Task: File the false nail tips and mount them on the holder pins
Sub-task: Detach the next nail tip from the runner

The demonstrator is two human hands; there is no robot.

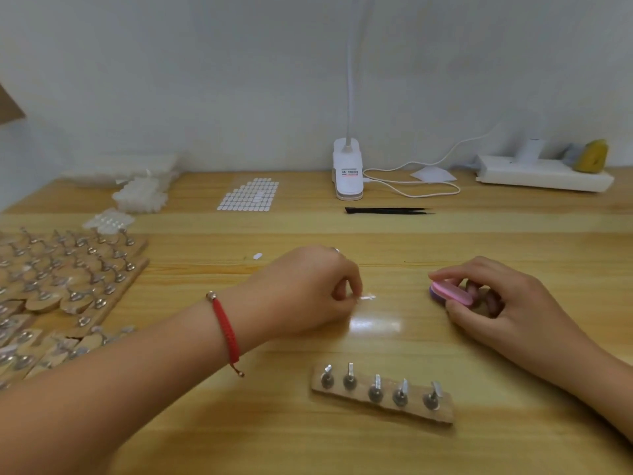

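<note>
Left grip (308, 289) on clear nail tip (368, 297)

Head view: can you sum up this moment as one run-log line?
left hand: pinches clear nail tip | right hand: holds pink file, apart from tip | holder: five pins, no tips mounted

The left hand (308, 289), wearing a red cord bracelet (226, 332), is pinching a clear nail tip (367, 297) at the centre of the wooden table (205, 423). At 3 o'clock, the right hand (496, 296) is gripping a pink nail file (452, 293). A wooden holder strip (445, 414) with five bare pins (376, 383) is lying at 6 o'clock. More holder strips (68, 279) are sitting crowded at 9 o'clock, and black tweezers (387, 210) are lying at 12 o'clock.
</note>
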